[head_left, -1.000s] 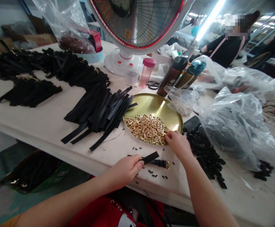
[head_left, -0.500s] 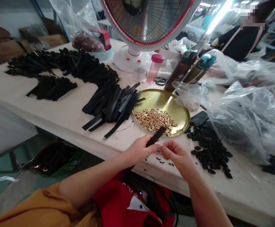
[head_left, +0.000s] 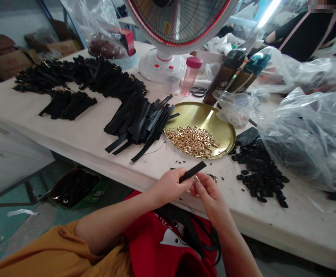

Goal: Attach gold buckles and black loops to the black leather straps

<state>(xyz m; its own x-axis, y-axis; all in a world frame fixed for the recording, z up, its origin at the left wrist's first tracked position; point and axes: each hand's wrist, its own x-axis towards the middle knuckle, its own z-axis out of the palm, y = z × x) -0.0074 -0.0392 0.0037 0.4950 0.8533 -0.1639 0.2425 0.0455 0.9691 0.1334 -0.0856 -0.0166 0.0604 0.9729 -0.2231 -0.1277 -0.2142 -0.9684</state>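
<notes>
Closed around a flat black strap (head_left: 193, 172), my left hand (head_left: 170, 184) keeps the strap's free end pointing up and to the right. My right hand (head_left: 209, 192) pinches a small gold buckle (head_left: 196, 179) close beside the strap; whether the strap passes through it I cannot tell. Just beyond my hands a round gold tray (head_left: 214, 115) bears a heap of small gold buckles (head_left: 193, 141). Left of the tray lies a loose pile of black straps (head_left: 141, 121), some of their ends sticking out. Tiny black bits are scattered on the table near my fingers.
Bundled black straps with gold fittings (head_left: 69, 77) line the table's far left. A fan (head_left: 163, 67), a pink-lidded bottle (head_left: 191, 77) and spray bottles (head_left: 224, 77) stand behind the tray. Black oval pieces (head_left: 260, 173) and a plastic bag (head_left: 306, 134) lie to the right.
My right hand has drawn in closer to the left hand and the strap, and the gold buckle shows more clearly in its fingers. The view has shifted slightly.
</notes>
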